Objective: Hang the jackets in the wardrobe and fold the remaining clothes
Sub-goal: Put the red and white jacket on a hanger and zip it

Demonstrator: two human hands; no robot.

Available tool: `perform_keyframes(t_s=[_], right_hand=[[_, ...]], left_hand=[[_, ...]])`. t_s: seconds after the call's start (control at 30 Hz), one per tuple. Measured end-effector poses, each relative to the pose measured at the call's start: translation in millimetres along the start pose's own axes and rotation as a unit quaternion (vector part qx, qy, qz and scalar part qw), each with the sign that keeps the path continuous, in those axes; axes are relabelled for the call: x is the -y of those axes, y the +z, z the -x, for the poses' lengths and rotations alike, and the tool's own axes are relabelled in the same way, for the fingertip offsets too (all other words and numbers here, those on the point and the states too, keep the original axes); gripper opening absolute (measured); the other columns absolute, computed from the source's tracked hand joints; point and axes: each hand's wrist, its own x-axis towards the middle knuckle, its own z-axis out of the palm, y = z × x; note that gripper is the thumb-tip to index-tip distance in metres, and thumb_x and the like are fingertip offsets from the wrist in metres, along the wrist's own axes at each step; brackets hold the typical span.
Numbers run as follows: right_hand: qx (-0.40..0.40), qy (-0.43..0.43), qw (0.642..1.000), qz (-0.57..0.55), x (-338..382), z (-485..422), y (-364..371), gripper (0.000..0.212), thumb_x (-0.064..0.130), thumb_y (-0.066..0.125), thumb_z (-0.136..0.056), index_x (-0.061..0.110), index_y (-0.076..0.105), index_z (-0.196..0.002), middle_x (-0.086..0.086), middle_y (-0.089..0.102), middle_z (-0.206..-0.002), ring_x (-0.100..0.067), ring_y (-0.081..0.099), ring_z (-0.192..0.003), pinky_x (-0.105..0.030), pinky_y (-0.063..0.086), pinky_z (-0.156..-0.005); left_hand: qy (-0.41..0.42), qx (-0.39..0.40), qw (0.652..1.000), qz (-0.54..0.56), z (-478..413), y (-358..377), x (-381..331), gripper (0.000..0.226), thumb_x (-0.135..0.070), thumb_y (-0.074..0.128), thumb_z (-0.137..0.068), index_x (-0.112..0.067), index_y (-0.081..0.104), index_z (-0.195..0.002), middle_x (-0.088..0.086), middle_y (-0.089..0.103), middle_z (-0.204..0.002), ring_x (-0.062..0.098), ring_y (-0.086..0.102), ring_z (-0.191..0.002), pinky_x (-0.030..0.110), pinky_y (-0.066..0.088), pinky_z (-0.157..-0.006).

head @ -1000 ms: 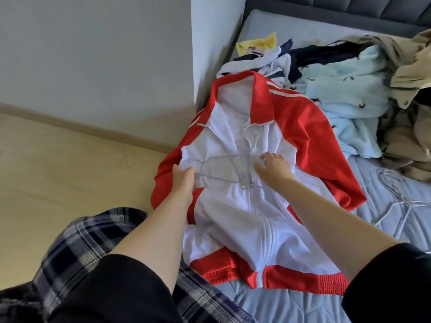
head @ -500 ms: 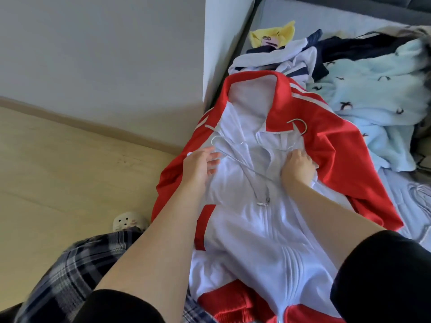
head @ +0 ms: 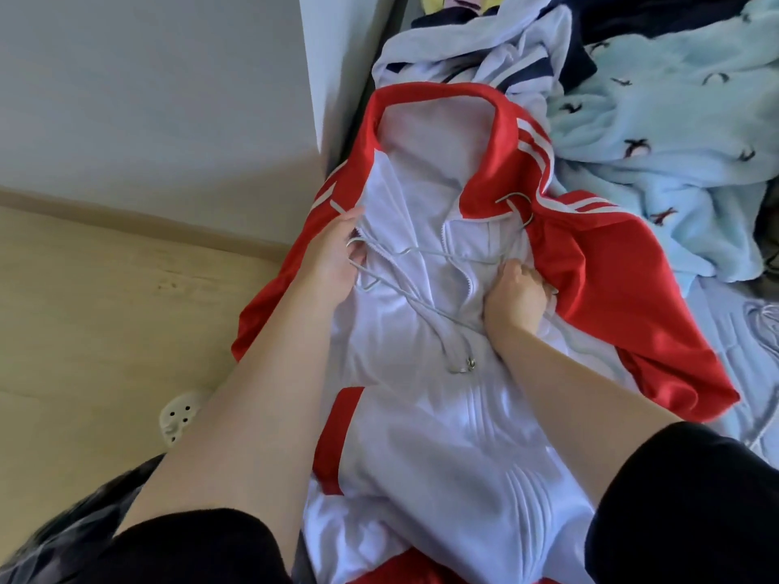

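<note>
A red and white zip jacket (head: pixel 442 415) lies front up on the bed, its collar pointing away from me. A thin white wire hanger (head: pixel 421 305) sits across its open chest, with the hook (head: pixel 520 208) poking out at the red right shoulder. My left hand (head: pixel 337 255) holds the hanger's left end at the jacket's left front edge. My right hand (head: pixel 514 297) is curled round the jacket's right front panel beside the zip.
A white and navy garment (head: pixel 484 48), a pale blue fleece with small dark prints (head: pixel 674 141) and a yellow item (head: pixel 434 0) are piled past the collar. More wire hangers (head: pixel 758 330) lie on the grey bed cover at right. Wood floor, a white wall and a white slipper (head: pixel 181 419) are left.
The view has moved closer and lower over the jacket. My left hand has shifted out to the hanger's left end, and the hanger has slid further up into the jacket's shoulders.
</note>
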Motion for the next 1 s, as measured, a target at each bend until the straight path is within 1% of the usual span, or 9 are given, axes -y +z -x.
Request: perform_keyframes(t_s=[0.13, 0.27, 0.4, 0.5, 0.6, 0.67, 0.73, 0.87, 1.0], right_hand=[[0.01, -0.011, 1.0, -0.009, -1.2, -2.4, 0.5, 0.017, -0.002, 0.045, -0.084, -0.009, 0.059, -0.091, -0.03, 0.064, -0.093, -0.043, 0.057, -0.094, -0.047, 0.04, -0.082], [0.053, -0.009, 0.998, -0.013, 0.3, -5.1, -8.4, 0.019, 0.0, 0.044, -0.088, -0.007, 0.059, -0.096, -0.028, 0.063, -0.1, -0.04, 0.057, -0.098, -0.043, 0.039, -0.085], [0.076, -0.044, 0.994, -0.067, -0.2, 0.5, -34.8, 0.013, -0.002, 0.047, -0.081, -0.004, 0.059, -0.087, -0.023, 0.063, -0.09, -0.038, 0.057, -0.087, -0.036, 0.032, -0.067], [0.03, -0.086, 0.993, -0.07, 2.2, 15.7, -57.2, 0.012, 0.006, 0.048, -0.08, 0.001, 0.059, -0.078, -0.018, 0.063, -0.077, -0.033, 0.053, -0.069, -0.032, 0.014, -0.053], [-0.016, -0.127, 0.984, -0.12, 13.4, 16.1, -90.3, 0.013, 0.003, 0.045, -0.076, 0.003, 0.057, -0.076, -0.019, 0.061, -0.072, -0.038, 0.053, -0.065, -0.033, 0.03, -0.054], [-0.087, -0.155, 0.969, -0.17, 21.3, 4.9, -113.9, 0.012, 0.003, 0.042, -0.075, 0.002, 0.053, -0.071, -0.019, 0.057, -0.067, -0.037, 0.05, -0.059, -0.034, 0.028, -0.054], [-0.133, -0.161, 0.963, -0.173, 29.3, -8.8, -134.6, 0.017, 0.007, 0.041, -0.08, 0.002, 0.051, -0.068, -0.02, 0.055, -0.065, -0.033, 0.045, -0.055, -0.033, 0.023, -0.053], [-0.136, -0.187, 0.969, -0.084, 36.6, -19.8, -153.2, 0.014, 0.0, 0.05, -0.081, -0.001, 0.054, -0.068, -0.021, 0.054, -0.064, -0.036, 0.049, -0.054, -0.033, 0.021, -0.05], [-0.073, -0.179, 0.978, -0.083, 48.3, -3.8, -151.4, 0.011, -0.004, 0.051, -0.08, 0.001, 0.055, -0.072, -0.018, 0.056, -0.069, -0.038, 0.052, -0.061, -0.034, 0.027, -0.051]], left_hand=[[-0.021, 0.015, 1.0, 0.004, -5.5, -3.7, -2.6, 0.022, -0.014, 0.053, -0.095, -0.007, 0.063, -0.114, 0.003, 0.065, -0.11, 0.012, 0.063, -0.095, 0.022, 0.049, -0.089], [-0.007, 0.009, 0.997, 0.073, 11.6, -6.9, -3.3, 0.014, -0.015, 0.053, -0.094, -0.01, 0.066, -0.094, 0.0, 0.07, -0.088, 0.01, 0.066, -0.073, 0.019, 0.052, -0.071], [0.015, -0.022, 0.993, 0.111, 35.2, -17.1, -5.4, 0.017, -0.017, 0.056, -0.094, -0.014, 0.069, -0.085, -0.001, 0.072, -0.076, 0.013, 0.067, -0.075, 0.024, 0.052, -0.069], [0.015, -0.022, 0.997, 0.075, 49.3, -30.7, -6.4, 0.03, -0.022, 0.043, -0.101, -0.009, 0.07, -0.105, 0.007, 0.072, -0.102, 0.019, 0.068, -0.097, 0.025, 0.055, -0.065], [-0.032, -0.096, 0.99, 0.098, 66.6, -38.9, -13.1, 0.034, -0.027, 0.045, -0.1, -0.006, 0.056, -0.125, 0.009, 0.058, -0.129, 0.021, 0.055, -0.121, 0.031, 0.054, -0.072], [-0.029, -0.064, 0.993, 0.096, 74.4, -42.8, -16.4, 0.032, -0.024, 0.039, -0.103, -0.009, 0.067, -0.1, 0.009, 0.063, -0.118, 0.02, 0.061, -0.111, 0.036, 0.049, -0.091], [-0.013, -0.071, 0.994, 0.077, 84.7, -43.8, -19.4, 0.051, -0.02, 0.035, -0.104, -0.01, 0.075, -0.074, 0.006, 0.072, -0.09, 0.016, 0.07, -0.077, 0.031, 0.05, -0.087], [0.01, -0.165, 0.986, 0.005, 94.9, -46.9, -29.0, 0.037, -0.02, 0.042, -0.102, 0.001, 0.05, -0.132, 0.016, 0.055, -0.134, 0.027, 0.06, -0.109, 0.032, 0.046, -0.089], [0.061, 0.009, 0.995, 0.073, 121.3, -28.9, -33.5, 0.038, -0.014, 0.032, -0.103, 0.004, 0.046, -0.133, 0.019, 0.065, -0.115, 0.023, 0.065, -0.096, 0.032, 0.051, -0.088]])
